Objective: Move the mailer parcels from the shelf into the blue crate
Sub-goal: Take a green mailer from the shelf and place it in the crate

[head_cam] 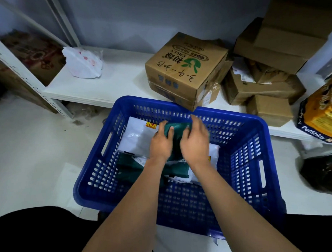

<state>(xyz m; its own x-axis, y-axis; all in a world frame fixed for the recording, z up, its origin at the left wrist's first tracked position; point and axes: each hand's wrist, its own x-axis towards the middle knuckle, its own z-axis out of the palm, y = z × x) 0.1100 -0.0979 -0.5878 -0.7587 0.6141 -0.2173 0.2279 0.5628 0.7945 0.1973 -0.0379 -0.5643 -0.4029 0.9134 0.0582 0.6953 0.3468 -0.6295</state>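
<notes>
both hands, left hand (160, 144) and right hand (195, 145), pinch a green mailer (177, 129) inside the blue crate (254, 163), over white mailers (136, 138).

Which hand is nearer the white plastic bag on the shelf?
Left. The left hand is in the blue crate, below and right of the white plastic bag. The right hand is farther right; both grip the green mailer.

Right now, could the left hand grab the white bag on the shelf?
Probably not yet. The left hand is busy holding a green parcel inside the blue crate with the right hand. The white bag lies open, far to the left.
</notes>
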